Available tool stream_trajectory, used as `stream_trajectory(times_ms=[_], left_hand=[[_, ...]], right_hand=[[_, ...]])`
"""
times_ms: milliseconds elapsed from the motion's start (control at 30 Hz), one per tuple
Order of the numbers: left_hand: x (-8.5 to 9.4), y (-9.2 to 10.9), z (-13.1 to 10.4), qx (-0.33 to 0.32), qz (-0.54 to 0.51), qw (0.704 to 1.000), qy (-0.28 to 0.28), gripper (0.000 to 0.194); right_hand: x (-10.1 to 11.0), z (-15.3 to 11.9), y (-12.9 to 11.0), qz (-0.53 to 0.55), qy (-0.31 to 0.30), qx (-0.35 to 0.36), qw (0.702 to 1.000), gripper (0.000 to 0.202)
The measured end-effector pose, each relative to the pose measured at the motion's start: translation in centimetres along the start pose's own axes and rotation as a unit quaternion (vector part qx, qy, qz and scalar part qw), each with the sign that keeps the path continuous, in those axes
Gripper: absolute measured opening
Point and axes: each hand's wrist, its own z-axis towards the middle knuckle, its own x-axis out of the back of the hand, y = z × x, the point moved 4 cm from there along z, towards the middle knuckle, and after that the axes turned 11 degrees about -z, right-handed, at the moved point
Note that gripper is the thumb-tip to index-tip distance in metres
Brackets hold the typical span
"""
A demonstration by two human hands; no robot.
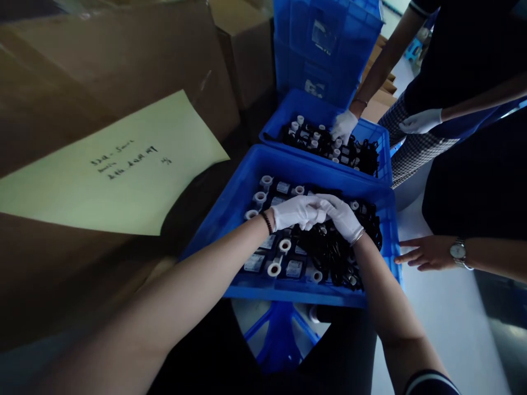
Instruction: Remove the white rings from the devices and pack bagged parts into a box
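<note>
Over a blue plastic crate (pixel 247 159), my left hand (pixel 295 212) and my right hand (pixel 342 216), both in white gloves, meet at the fingers. The left fingers are curled. My right fingers are bent over the left fingertips, and what they hold, if anything, is hidden. Beneath them lie rows of dark box-shaped pieces with white labels (pixel 294 268) and white rings (pixel 274 269). A heap of black cables (pixel 331 255) fills the crate's right part.
A second blue crate (pixel 284 107) with similar pieces stands behind; a co-worker's gloved hand (pixel 345 125) reaches into it. Another person's bare hand (pixel 428 253) touches the near crate's right rim. Cardboard boxes (pixel 123 60) with a yellow paper (pixel 164 148) stand left. Stacked blue crates (pixel 296 49) rise behind.
</note>
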Motion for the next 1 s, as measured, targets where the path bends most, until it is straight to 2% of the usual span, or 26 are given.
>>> stream_trajectory(times_ms=[100, 200, 300, 367, 500, 567, 667, 733, 833, 1000], left_hand=[[-0.5, -0.4, 0.1, 0.019, 0.026, 0.999, 0.025, 0.033], [-0.6, -0.4, 0.2, 0.027, 0.025, 0.998, 0.045, 0.033], [-0.1, 0.1, 0.1, 0.014, 0.008, 0.998, 0.062, 0.042], [0.6, 0.2, -0.1, 0.036, 0.012, 0.997, 0.071, 0.044], [1.4, 0.0, -0.9, 0.115, 0.050, 0.991, 0.036, 0.037], [1.4, -0.1, -1.2, 0.134, 0.082, 0.987, 0.020, 0.040], [1.2, -0.4, -1.4, 0.148, 0.151, 0.977, 0.003, 0.050], [1.3, -0.7, -1.4, 0.164, 0.213, 0.963, -0.006, 0.056], [1.4, -0.7, -1.5, 0.176, 0.285, 0.942, -0.020, 0.066], [1.1, -0.6, -2.1, 0.202, 0.325, 0.921, -0.072, 0.064]], right_hand=[[0.0, 0.1, 0.2, 0.030, -0.041, 0.022, 0.998, 0.046], [0.7, 0.1, 0.8, 0.023, -0.040, 0.022, 0.999, 0.043], [1.8, -0.5, 2.1, 0.026, 0.006, -0.048, 0.999, 0.039], [2.0, -1.2, 3.0, 0.020, 0.003, -0.105, 0.994, 0.032], [0.8, -2.4, 4.1, -0.068, -0.129, -0.170, 0.975, 0.023], [0.1, -2.6, 4.0, -0.093, -0.195, -0.139, 0.967, 0.021], [-0.4, -2.4, 3.3, -0.112, -0.255, -0.057, 0.959, 0.010], [-0.5, -2.5, 2.8, -0.083, -0.290, -0.038, 0.953, 0.015], [-1.1, -2.8, 2.0, 0.008, -0.334, -0.056, 0.941, 0.024], [-3.8, -3.5, 0.9, 0.103, -0.397, -0.045, 0.911, 0.035]])
